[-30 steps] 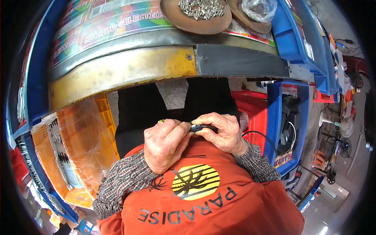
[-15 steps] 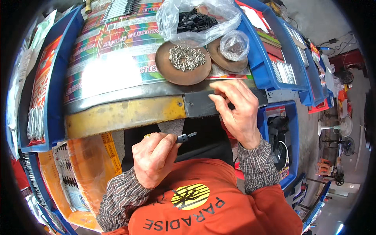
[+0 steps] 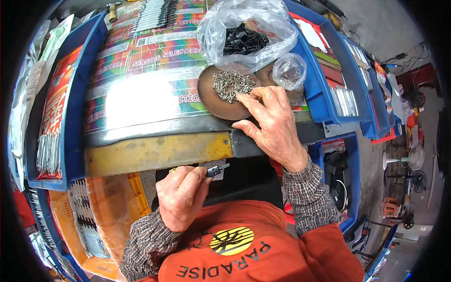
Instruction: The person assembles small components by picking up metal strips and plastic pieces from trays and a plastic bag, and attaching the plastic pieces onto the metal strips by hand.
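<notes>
My left hand (image 3: 181, 199) is closed in front of the bench edge, pinching a small dark-and-silver part (image 3: 214, 171) with a narrow tip pointing right. The rest of that part is hidden by my fingers. My right hand (image 3: 275, 127) reaches over the bench with thumb and forefinger apart. Its forefinger lies at the near side of a heap of small silver metal pieces (image 3: 228, 84) in a round brown dish (image 3: 218, 107). I see nothing held in it. Behind the dish, an opened clear plastic bag (image 3: 211, 44) contains several black parts (image 3: 245, 40).
A second brown dish (image 3: 265, 75) carries a crumpled clear bag (image 3: 289, 71). Blue trays (image 3: 70, 108) with silver rods flank the bench, another blue tray (image 3: 324, 105) being on the right. A blue bin (image 3: 355, 183) with black items stands lower right. Silver-and-black rods (image 3: 152, 16) lie far back.
My right hand has moved forward and left to the heap of metal pieces, its fingers spreading. My left hand keeps the small part and has shifted slightly. The whole view has moved a little.
</notes>
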Demonstrator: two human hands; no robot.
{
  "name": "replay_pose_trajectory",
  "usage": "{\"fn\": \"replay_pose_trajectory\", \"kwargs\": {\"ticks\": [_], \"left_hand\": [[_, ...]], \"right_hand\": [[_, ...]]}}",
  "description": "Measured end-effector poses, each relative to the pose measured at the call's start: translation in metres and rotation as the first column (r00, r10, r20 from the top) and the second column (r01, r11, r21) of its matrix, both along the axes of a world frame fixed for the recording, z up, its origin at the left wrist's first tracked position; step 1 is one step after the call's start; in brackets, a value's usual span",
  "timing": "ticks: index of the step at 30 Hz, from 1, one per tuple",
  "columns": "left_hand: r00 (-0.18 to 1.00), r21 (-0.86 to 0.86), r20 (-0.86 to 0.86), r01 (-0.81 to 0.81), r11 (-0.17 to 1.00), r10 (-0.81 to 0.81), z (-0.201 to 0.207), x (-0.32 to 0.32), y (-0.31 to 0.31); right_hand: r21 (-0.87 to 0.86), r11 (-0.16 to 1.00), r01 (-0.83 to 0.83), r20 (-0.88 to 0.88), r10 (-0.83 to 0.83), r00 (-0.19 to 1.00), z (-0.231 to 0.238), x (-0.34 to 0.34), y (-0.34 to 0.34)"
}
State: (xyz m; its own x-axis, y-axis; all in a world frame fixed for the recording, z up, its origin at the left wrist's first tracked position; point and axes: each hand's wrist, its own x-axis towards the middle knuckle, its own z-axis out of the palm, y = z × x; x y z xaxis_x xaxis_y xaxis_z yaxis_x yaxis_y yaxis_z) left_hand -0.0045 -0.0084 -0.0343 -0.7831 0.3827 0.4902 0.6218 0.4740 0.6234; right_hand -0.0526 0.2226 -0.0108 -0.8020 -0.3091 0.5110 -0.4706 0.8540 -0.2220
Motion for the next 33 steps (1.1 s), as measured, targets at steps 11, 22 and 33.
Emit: {"fn": "replay_pose_trajectory", "kwargs": {"ticks": [11, 22, 33], "left_hand": [[0.999, 0.024, 0.047, 0.005, 1.0, -0.006, -0.0051, 0.0021, -0.0008], [0.998, -0.001, 0.053, 0.03, 1.0, -0.03, -0.0064, 0.0046, -0.0019], [0.998, 0.023, 0.057, 0.011, 1.0, -0.012, -0.006, 0.0079, -0.0014]], "right_hand": [[-0.013, 1.0, -0.013, 0.064, 0.014, 0.998, 0.0009, -0.0035, -0.0002], [-0.056, 0.998, 0.001, 0.044, 0.001, 0.999, -0.0034, -0.0004, 0.0016], [-0.145, 0.989, -0.004, 0.053, 0.012, 0.999, -0.0019, 0.0017, 0.0039]]}}
